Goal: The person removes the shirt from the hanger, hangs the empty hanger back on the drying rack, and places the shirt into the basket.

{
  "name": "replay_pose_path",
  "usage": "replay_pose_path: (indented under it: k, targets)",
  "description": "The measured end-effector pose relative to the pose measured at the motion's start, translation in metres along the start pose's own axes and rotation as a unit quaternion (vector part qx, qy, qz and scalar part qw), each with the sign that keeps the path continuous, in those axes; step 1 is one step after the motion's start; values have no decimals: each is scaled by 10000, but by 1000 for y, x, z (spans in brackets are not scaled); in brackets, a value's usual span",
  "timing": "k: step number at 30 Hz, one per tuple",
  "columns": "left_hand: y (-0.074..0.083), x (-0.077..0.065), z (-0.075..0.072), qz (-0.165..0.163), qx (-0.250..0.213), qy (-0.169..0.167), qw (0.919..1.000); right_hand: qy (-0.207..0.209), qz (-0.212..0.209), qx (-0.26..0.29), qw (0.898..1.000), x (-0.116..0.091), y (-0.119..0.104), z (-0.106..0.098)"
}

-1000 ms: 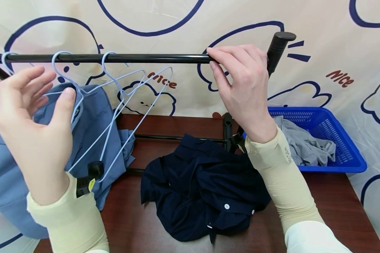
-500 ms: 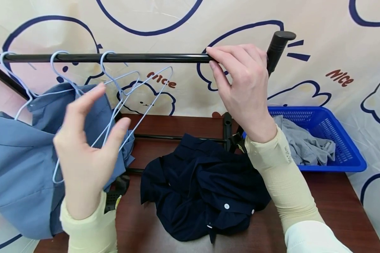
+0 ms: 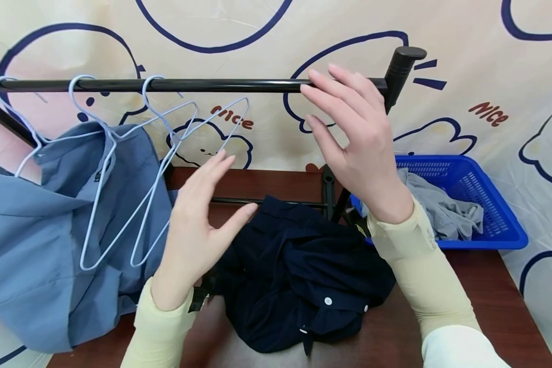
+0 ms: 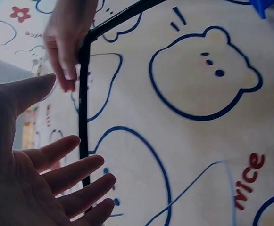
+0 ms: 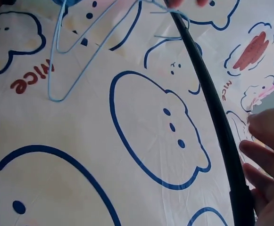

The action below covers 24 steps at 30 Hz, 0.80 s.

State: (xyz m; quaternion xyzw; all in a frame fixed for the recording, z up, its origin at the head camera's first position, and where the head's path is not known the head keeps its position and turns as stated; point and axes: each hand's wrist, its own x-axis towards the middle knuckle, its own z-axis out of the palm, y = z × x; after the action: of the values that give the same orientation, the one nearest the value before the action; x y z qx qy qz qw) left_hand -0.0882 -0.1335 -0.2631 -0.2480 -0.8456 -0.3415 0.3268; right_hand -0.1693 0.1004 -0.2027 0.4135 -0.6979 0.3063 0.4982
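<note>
My left hand [image 3: 198, 225], fingers extended and thumb apart, holds nothing and hovers between the hangers and a crumpled navy shirt [image 3: 299, 286] with white buttons on the table. Near the right end of the black rail [image 3: 239, 85], my right hand [image 3: 359, 138] has its fingers spread; in the head view the fingertips overlap the rail. The right wrist view shows these fingers [image 5: 264, 160] beside the rail with nothing gripped. Light blue wire hangers [image 3: 147, 199] hook over the rail's left part. A blue shirt [image 3: 27, 245] hangs there on a hanger, its collar open.
A blue perforated basket [image 3: 501, 220] holding a grey garment [image 3: 455, 209] stands at the back right of the brown table [image 3: 478, 301]. The rack's black end post [image 3: 397, 71] rises right of my right hand. A patterned cloth [image 3: 267, 133] hangs behind.
My left hand has moved right, away from the blue shirt and across the hangers, towards the navy shirt. My right hand has let go of the rail and spread its fingers.
</note>
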Motion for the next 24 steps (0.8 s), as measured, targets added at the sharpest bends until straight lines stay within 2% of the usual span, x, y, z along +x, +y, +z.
replay_pose_path:
  k: [3,8,10,12,14,15,18,20,22,24]
  targets:
    - [-14,-7,14,78,88,-329,9994,-133,78,307,9994,-10,-8,-8]
    - [-35,-21,36,118,327,-1032,9941,-794,382,615,9942,-34,-17,-20]
    - [-42,-28,44,107,451,-1444,9884,-1173,611,757,9883,-48,-20,-25]
    - [-48,-35,52,126,471,-1927,9801,-1633,951,1026,9766,-65,-22,-30]
    - [-53,-44,60,123,442,-2433,9689,-2285,1403,1229,9555,-84,-24,-34]
    - [-55,-49,64,140,392,-2661,9630,-2642,1674,1285,9411,-95,-25,-36]
    - [-62,-62,77,53,320,-3204,9467,-3691,2429,1371,8865,-130,-28,-40]
    - [-65,-71,85,-34,329,-3442,9383,-4193,2761,1301,8550,-155,-30,-39]
    - [-67,-80,93,-160,336,-3645,9304,-4491,2842,1215,8383,-179,-30,-37]
    - [-71,-87,100,-268,378,-3817,9231,-4672,2788,1011,8329,-201,-30,-35]
